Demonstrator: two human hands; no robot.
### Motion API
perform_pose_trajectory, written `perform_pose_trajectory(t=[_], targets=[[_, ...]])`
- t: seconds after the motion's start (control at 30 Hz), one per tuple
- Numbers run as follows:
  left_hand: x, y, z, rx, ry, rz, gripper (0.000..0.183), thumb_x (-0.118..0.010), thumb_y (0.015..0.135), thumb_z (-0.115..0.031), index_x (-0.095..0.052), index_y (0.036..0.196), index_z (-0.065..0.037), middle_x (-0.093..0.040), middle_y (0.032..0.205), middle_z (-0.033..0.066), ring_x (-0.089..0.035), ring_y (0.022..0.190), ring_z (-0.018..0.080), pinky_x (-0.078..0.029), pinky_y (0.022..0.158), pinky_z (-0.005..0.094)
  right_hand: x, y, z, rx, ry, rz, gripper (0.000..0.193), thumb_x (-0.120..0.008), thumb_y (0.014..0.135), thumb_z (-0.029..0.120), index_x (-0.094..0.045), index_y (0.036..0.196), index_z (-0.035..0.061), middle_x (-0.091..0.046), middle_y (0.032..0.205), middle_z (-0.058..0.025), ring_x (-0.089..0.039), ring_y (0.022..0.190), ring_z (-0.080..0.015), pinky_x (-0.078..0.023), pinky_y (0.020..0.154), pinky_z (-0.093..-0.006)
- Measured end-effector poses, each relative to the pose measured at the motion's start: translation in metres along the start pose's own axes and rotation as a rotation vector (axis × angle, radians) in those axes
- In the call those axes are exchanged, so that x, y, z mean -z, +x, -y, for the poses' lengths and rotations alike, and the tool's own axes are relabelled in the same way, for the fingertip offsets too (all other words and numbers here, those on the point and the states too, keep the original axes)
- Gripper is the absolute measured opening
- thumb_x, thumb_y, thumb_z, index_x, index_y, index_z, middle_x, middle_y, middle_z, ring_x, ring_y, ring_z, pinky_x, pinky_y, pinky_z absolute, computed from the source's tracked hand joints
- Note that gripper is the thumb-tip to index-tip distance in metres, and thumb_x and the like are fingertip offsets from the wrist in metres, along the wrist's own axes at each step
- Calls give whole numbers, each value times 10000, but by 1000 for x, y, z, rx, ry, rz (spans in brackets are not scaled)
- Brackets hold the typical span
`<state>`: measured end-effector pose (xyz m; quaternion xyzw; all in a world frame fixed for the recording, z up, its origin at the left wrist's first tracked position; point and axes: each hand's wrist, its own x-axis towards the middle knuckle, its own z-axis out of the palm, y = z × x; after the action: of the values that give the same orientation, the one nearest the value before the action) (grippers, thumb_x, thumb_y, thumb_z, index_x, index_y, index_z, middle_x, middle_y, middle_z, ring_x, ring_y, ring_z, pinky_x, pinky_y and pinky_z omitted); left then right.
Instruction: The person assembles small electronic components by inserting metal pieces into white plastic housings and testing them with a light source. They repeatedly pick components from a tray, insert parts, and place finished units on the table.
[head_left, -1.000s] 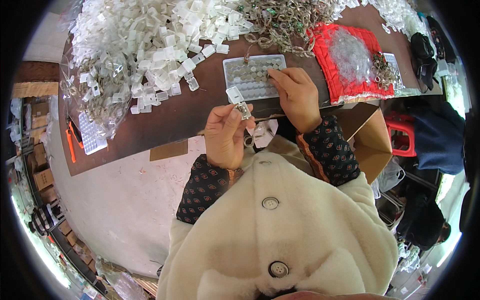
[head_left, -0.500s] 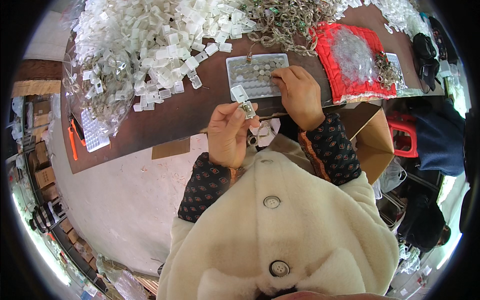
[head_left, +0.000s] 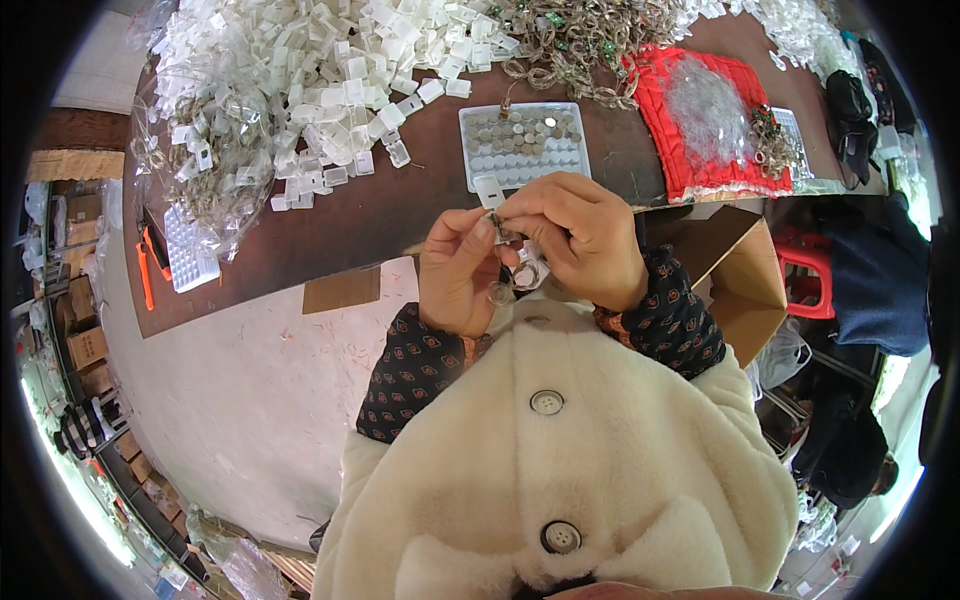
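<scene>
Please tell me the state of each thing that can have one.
Small white case: open
Left hand: gripping the case
Right hand: pinching at the case, grip partly hidden
White tray: partly filled with grey discs
Red cloth: spread out, clear pieces heaped on it
Cardboard box: open

Small white case (head_left: 488, 190) partly behind the right hand (head_left: 588, 242), inner details too small to tell.
</scene>
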<state>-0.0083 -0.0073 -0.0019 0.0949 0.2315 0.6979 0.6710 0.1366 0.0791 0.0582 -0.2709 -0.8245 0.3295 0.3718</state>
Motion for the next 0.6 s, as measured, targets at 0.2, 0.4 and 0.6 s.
perform_pose_trajectory(t=[0.2,0.4,0.6], targets=[[-1,1,-1,-28,-72,-33,68,-589,985,-94,-611,1043,-66,-682,964,98,-641,777,175,-548,713,315,-6,-3,7,94,5,-65,216,-717,824,37,-700,1037,3,-678,959,-126,-652,847,-293,-528,742,-371],[-3,-1,-3,190,-171,60,101,-580,990,-149,-589,995,-48,-697,975,140,-586,720,158,-508,768,323,-4,9,-3,-729,965,105,226,-637,973,140,-658,1122,-29,-678,954,-51,-619,810,-77,-502,698,-236],[-4,1,-5,196,-124,90,165,-628,975,-288,-589,991,-129,-604,958,12,-561,835,132,-478,725,288,-10,-1,-4,-267,726,-8,180,-673,895,-10,-665,1072,-42,-658,1066,-142,-641,883,-158,-528,755,-279]])
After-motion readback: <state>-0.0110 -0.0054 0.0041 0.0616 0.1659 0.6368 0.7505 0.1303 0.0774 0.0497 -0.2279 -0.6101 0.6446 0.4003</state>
